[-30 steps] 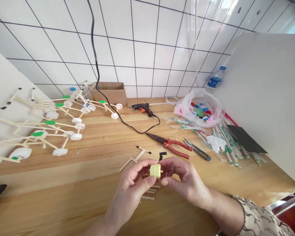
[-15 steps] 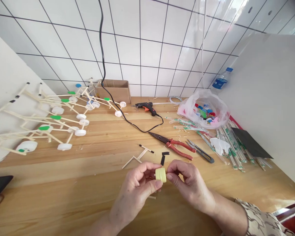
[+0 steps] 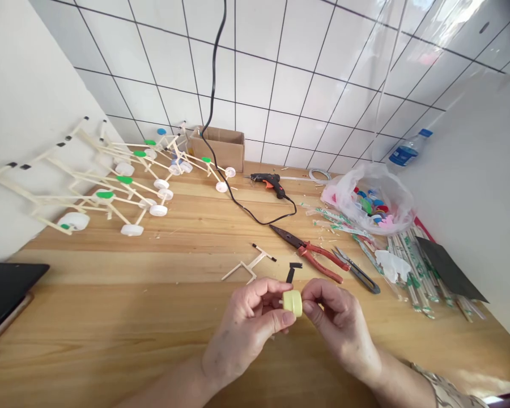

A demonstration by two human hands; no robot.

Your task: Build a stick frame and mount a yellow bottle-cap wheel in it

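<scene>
A pale yellow bottle cap (image 3: 292, 304) is pinched between the thumb and fingers of my left hand (image 3: 253, 317). A short, pale stick end juts from the cap's left side. My right hand (image 3: 340, 323) is closed in a pinch against the cap's right side; what its fingertips hold is too small to make out. Just beyond my hands lie strips of black tape (image 3: 291, 273). Left of those is a small frame of wooden sticks (image 3: 251, 265) with black-tipped ends.
Red-handled pliers (image 3: 318, 256) and thread snips (image 3: 359, 273) lie beyond my right hand. A corded glue gun (image 3: 270, 182) rests farther back, near a cardboard box (image 3: 225, 148). Wheeled stick models (image 3: 127, 195) fill the left. Right are a bag of caps (image 3: 368, 198) and wrapped sticks (image 3: 412, 272).
The camera view has shifted, so the table items and both hands appear farther right. More of the dark phone-like object at left shows. My grip on the yellow cap looks the same.
</scene>
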